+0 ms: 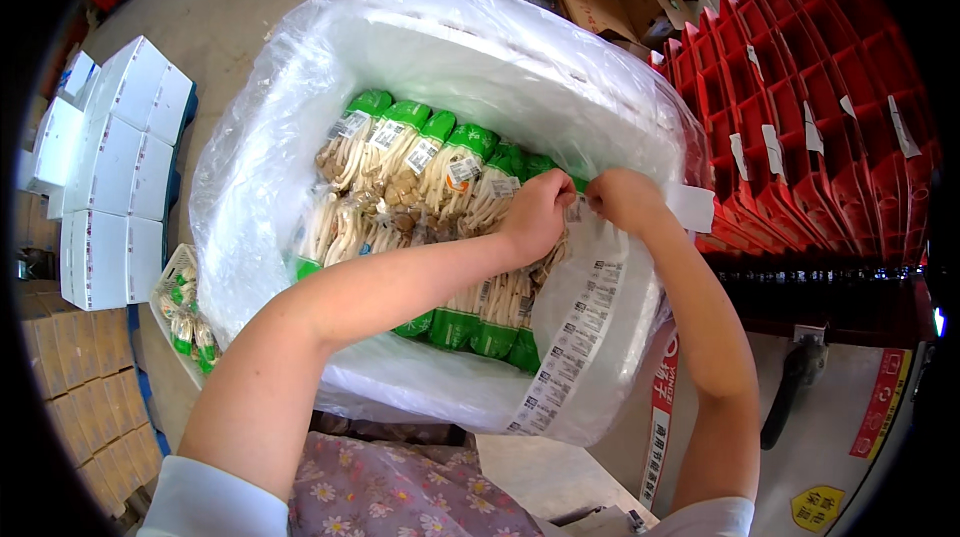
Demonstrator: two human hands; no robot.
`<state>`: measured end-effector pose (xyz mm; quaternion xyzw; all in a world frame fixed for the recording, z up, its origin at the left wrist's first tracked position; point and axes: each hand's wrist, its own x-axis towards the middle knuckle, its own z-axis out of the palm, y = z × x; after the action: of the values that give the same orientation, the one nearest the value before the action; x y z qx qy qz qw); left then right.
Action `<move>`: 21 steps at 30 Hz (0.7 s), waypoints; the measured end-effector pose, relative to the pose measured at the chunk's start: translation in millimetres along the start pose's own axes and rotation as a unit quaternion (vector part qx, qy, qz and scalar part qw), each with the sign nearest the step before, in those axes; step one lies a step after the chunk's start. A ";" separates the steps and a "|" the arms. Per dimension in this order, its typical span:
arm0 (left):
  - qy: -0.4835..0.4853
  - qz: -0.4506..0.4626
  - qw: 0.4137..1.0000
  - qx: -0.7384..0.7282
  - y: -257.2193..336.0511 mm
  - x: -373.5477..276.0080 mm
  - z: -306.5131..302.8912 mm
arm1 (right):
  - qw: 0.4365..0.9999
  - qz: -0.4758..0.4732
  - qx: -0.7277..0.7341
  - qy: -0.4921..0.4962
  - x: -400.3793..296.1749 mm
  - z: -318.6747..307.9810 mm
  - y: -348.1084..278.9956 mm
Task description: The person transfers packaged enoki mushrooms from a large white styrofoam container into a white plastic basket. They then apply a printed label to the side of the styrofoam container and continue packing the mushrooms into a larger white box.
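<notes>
A strip of printed labels [574, 342] on pale backing runs up the right side of a white foam box [480, 56] lined with clear plastic film [255, 109]. My right hand [626, 199] pinches its upper end near the box's right wall. Close beside it, my left hand [538, 213] has its thumb and fingers bent together over the packs; whether a label is between them is hidden. Inside the box lie two rows of bagged long-stemmed mushrooms [405, 177] with green bag ends. White labels [421, 156] show on several packs of the far row.
Red plastic crates [810, 109] are stacked at the right, above a metal cabinet with a black handle [795, 387]. White boxes [112, 154] and brown cartons [90, 394] stand at the left. A white basket [169, 274] holds more mushroom packs. Cardboard boxes [600, 4] lie behind.
</notes>
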<state>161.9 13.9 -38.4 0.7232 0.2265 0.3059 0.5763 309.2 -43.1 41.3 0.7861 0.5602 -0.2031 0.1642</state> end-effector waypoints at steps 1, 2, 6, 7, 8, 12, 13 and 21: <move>0.006 -0.001 1.000 -0.006 0.9 -0.7 -0.2 | 1.000 0.004 -0.004 -0.002 -0.3 -1.0 -0.3; 0.009 -0.002 1.000 -0.012 4.8 -1.0 0.4 | 1.000 0.010 -0.007 -0.005 -1.1 -0.8 0.6; 0.017 -0.041 0.997 -0.060 20.1 -3.7 -5.5 | 1.000 0.011 0.009 -0.003 -0.6 2.6 3.4; 0.021 -0.035 0.998 -0.053 17.0 -3.0 -5.6 | 1.000 0.009 0.000 -0.001 -0.3 1.7 2.3; 0.026 -0.028 0.998 -0.045 14.2 -2.0 -6.6 | 1.000 0.007 -0.009 0.001 -0.1 1.1 1.4; 0.027 -0.043 0.998 -0.038 15.4 -1.5 -5.7 | 1.000 -0.017 0.006 0.009 5.8 7.5 9.9; 0.029 -0.046 0.997 -0.047 18.2 -0.7 -5.9 | 0.999 -0.029 0.007 0.020 5.6 8.0 12.0; -0.001 -0.067 0.996 -0.062 32.1 -6.2 -16.8 | 0.998 -0.033 0.013 0.045 4.9 8.9 9.5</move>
<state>144.8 13.8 -5.8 0.6697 0.2541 0.2794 0.6394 318.5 -46.5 31.4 0.7778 0.5896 -0.1802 0.1220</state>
